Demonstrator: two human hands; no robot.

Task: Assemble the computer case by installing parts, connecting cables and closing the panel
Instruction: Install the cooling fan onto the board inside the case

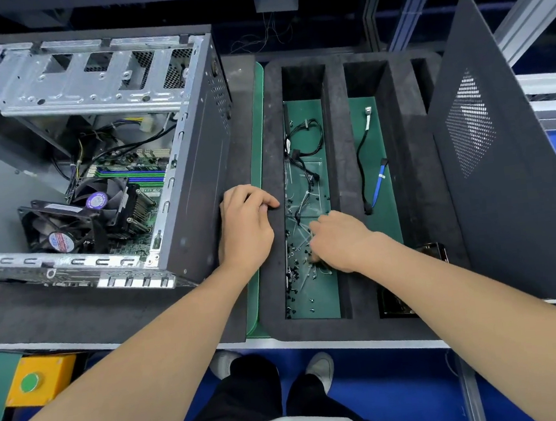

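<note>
**Now at the screws, with the case open and its panel off**

The computer case (199,184) lies on its side at the left of the bench on dark foam, its open side facing up. Inside it are a cooler fan (99,200), a second black fan (58,231) lying loose in front of that, and a tangle of cables. The side panel (507,205) is off and leans upright at the far right.

Between case and panel sits a foam tray (344,170) with long compartments. The right hand (337,242) reaches down into the leftmost one, its fingers bent onto the scattered screws (300,296). Whether it pinches one cannot be told. The left hand (247,226) rests on the tray's left rim just beside the case, fingers loosely bent, with nothing seen in it.

A black cable (306,133) coils further up the same compartment. In the next compartment lies a blue cable (378,187). A yellow box (40,381) with a green button sits below the bench edge at the left.
</note>
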